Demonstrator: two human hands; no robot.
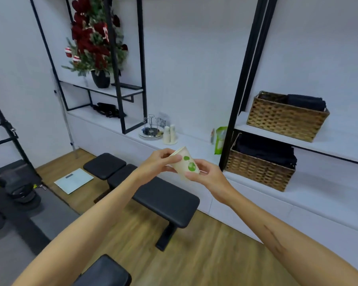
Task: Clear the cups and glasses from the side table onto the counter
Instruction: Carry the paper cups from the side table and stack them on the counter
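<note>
A white paper cup [185, 162] with green leaf prints is held tilted in mid-air above the black bench. My left hand [156, 164] pinches its rim end; my right hand [205, 175] grips its base end from below. Beyond it runs the long white counter [196, 145]. On the counter stand two stacks of upside-down white cups [169, 133] beside a chrome cup rack [151, 129] on a round tray. No side table is in view.
A black padded bench [153, 188] stands between me and the counter. A green pouch [220, 139] and a wicker basket [260, 170] sit on the counter at right, another basket [285, 116] on the shelf above. Black shelf posts [233, 120] rise from the counter.
</note>
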